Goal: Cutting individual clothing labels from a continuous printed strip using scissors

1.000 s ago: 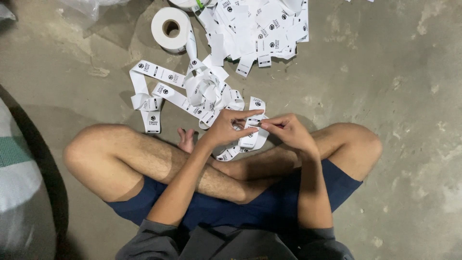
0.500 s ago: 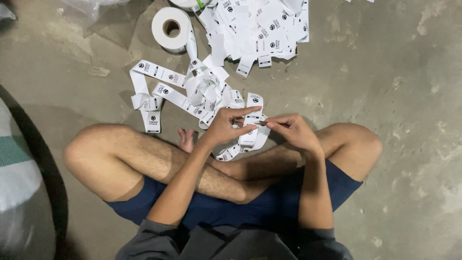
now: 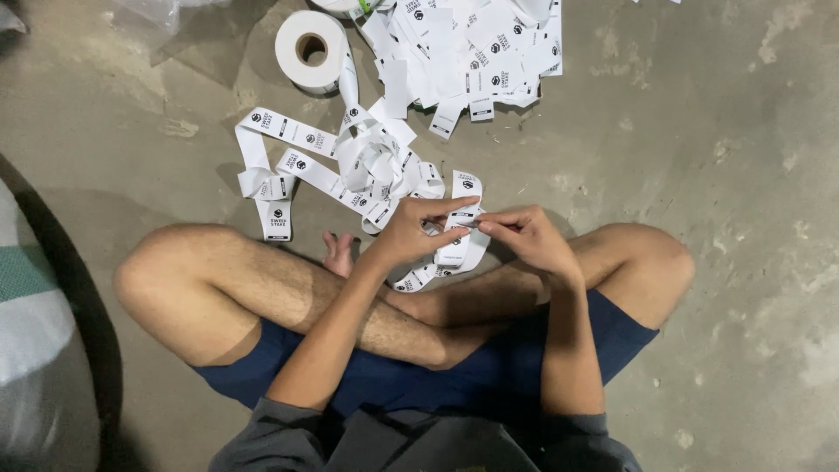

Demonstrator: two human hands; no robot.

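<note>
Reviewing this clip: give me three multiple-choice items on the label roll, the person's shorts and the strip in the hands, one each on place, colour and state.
1. Where does the white roll lie?
A. on the concrete floor, left of the pile of cut labels
B. on the person's knee
C. inside a box

2. What colour are the shorts?
A. red
B. dark blue
C. white

3. How is the label strip held?
A. lying untouched
B. by one hand only
C. pinched between the left hand and right hand

Answers: 1 A, the roll sits on bare concrete beside the pile; 2 B, navy fabric shows at the thighs; 3 C, fingertips of both hands meet on the strip.
</note>
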